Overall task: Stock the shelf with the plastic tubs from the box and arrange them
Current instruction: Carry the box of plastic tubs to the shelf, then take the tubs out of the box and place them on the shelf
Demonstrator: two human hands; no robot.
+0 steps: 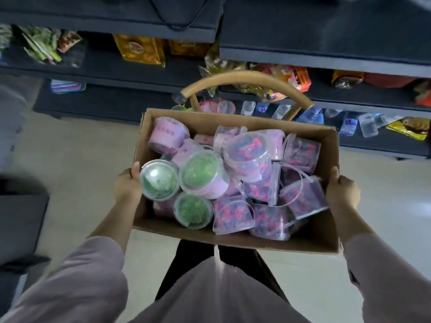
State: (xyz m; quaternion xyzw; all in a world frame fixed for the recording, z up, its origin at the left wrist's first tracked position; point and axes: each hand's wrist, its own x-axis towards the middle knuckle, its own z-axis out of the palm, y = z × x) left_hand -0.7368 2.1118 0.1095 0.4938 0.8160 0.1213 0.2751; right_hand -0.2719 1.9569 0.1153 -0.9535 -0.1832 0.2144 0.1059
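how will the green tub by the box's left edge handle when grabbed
Probably light: the green tub looks like thin clear plastic. Round-walled, it could roll if laid sideways. It sits tilted atop others in the cardboard box, so lifting it may shift neighbours.

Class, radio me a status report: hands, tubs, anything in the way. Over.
Left hand and right hand grip the box ends. Plastic tubs piled inside. Wooden chair back stands between box and shelf.
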